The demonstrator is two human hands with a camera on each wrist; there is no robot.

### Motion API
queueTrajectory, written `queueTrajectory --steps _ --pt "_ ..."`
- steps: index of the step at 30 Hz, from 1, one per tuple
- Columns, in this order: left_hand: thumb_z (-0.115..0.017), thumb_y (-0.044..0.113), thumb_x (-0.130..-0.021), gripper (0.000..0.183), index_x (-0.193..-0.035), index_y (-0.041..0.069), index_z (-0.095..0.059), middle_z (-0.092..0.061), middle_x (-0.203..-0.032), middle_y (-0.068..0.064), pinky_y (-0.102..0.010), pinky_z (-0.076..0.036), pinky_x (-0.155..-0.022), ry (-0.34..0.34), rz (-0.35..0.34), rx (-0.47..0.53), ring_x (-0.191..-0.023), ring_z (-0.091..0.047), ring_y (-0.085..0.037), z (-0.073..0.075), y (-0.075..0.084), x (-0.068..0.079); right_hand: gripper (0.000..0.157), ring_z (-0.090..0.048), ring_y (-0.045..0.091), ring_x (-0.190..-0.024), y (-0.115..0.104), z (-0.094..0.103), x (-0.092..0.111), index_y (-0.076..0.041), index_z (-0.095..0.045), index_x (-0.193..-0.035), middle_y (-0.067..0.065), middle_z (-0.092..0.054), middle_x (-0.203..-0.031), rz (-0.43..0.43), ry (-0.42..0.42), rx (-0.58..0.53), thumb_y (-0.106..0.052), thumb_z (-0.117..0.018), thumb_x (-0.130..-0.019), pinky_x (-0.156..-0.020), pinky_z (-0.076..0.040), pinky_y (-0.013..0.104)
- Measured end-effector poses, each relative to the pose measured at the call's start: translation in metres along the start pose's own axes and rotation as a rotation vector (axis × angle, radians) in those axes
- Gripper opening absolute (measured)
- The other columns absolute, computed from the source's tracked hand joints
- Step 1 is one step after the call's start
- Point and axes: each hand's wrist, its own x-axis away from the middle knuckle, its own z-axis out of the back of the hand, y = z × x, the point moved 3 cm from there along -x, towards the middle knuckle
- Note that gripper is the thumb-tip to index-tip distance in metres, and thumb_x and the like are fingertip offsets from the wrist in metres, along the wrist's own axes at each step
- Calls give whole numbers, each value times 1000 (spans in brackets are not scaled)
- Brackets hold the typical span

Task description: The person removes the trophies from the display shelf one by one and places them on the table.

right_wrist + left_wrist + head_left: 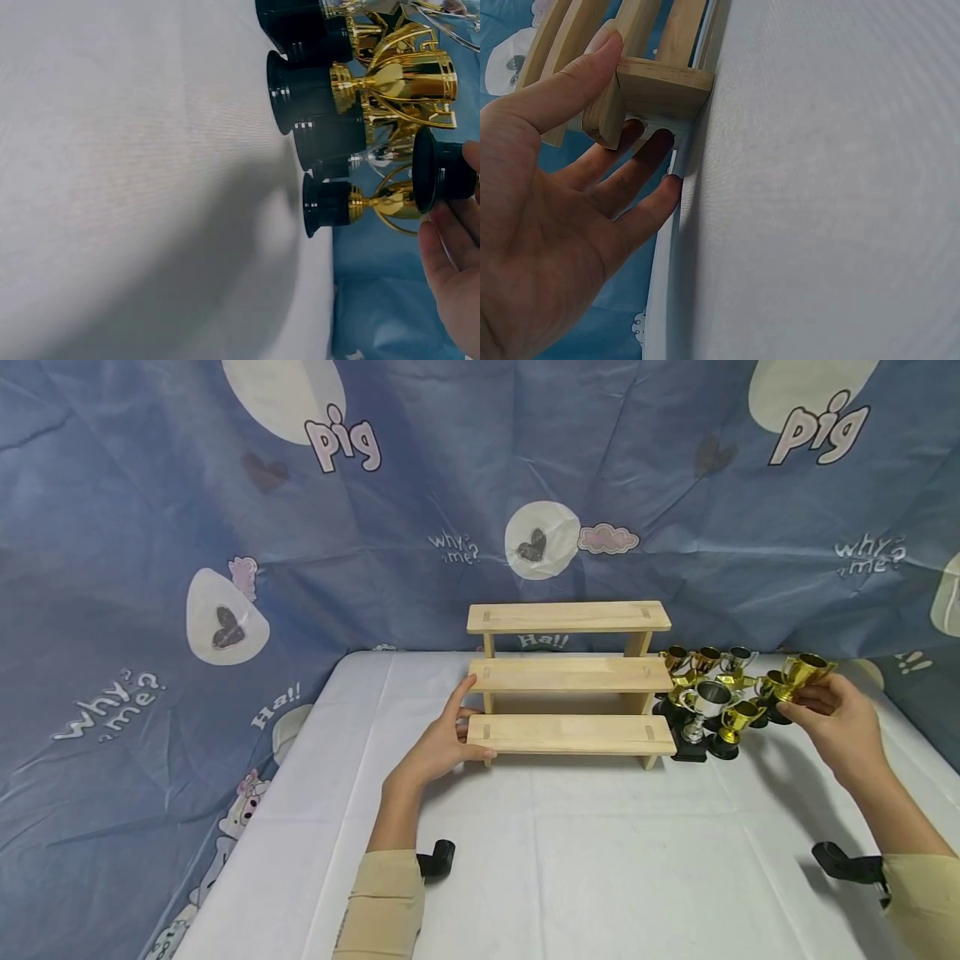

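A three-tier wooden display stand (572,734) stands on the white-covered table. At its left end my left hand (431,750) grips it, thumb on the lowest tier and fingers bent around the end. The left wrist view shows the thumb (592,64) on the wood, with fingertips beneath the plank. My right hand (843,727) holds a small gold trophy cup (806,669) to the right of the stand. In the right wrist view its black base (442,171) is raised off the table; the cup part is mostly out of frame.
Several small gold and silver trophies stand bunched by the stand's right end, among them a silver cup (707,700) and a gold cup (738,718) in front. A blue printed cloth (420,485) hangs behind the white tabletop (570,852).
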Motion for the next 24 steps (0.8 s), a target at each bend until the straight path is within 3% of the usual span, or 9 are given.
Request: queueTrajectory --steps 6,10,14,24 --pt "-89 13 -74 120 -146 65 -9 -51 -136 -7 -38 -56 -84 -3 -2 -3 -117 -63 -30 0 1 0 30 -47 -23 -83 8 -5 1 -34 -48 -110 -39 -49 -91 -10 -27 54 -20 -69 -94 -67 -43 2" --pt "-89 13 -74 120 -147 64 -9 -51 -136 -8 -38 -56 -84 -3 -3 -7 -117 -64 -30 0 -1 1 26 -46 -25 -79 15 -9 2 -16 -51 -109 -42 -48 -87 -6 -56 98 -19 -70 -93 -64 -43 5" --pt "-89 12 -74 120 -148 64 -10 -52 -135 -7 -37 -56 -83 -3 -7 -5 -115 -65 -28 0 -1 1 32 -47 -26 -76 19 -15 3 -1 -50 -110 -44 -48 -83 -6 -100 109 -17 -71 -91 -62 -44 7" --pt "-89 13 -73 121 -146 67 -9 -52 -134 -3 -36 -56 -82 -5 0 -1 -116 -64 -27 0 -1 0 43 -44 -26 -75 25 -22 6 3 -50 -118 -44 -45 -83 -47 -150 183 -23 -72 -92 -66 -40 12"
